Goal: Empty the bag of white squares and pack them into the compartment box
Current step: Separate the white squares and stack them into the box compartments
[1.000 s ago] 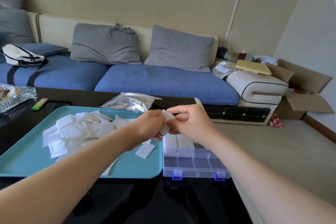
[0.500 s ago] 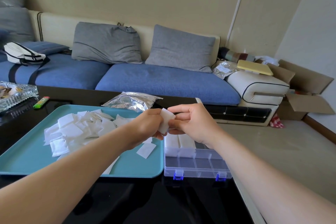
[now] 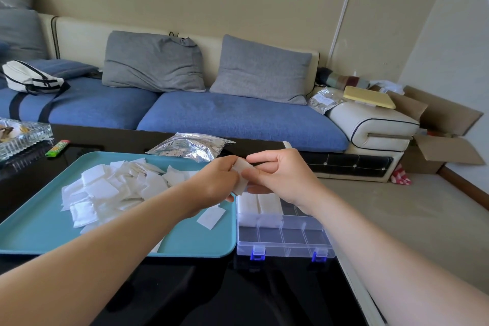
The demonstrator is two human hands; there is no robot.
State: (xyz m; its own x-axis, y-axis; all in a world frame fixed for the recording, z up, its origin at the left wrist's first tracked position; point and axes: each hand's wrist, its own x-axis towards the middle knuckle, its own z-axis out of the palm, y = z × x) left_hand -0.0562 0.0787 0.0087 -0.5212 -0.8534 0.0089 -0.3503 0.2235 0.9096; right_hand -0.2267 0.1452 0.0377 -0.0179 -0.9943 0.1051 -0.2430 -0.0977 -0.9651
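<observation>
Now, table [image 3: 238, 294]: black and glossy; I see the tray [image 3: 31, 235] and box [image 3: 285, 246] side by side on it.
Tray: teal, just left of the box.
Box: clear, long axis across my view, blue latches toward me; squares [image 3: 260, 204] packed in its two far-left compartments.
Bag [image 3: 190, 147]: foil, flat just behind the tray, long axis across my view; which end is the mouth I cannot tell.
Pile [image 3: 105, 193]: more squares heaped on the tray's left half, lying every way.
Left hand [image 3: 214, 182]: fingers curled, pinching the left side of the square [image 3: 242, 174].
Right hand [image 3: 280, 174]: thumb and fingers pinching its right side.
Square: above the box's far-left corner, tilted, lower corner pointing down at the box; no long axis I can pick.
</observation>
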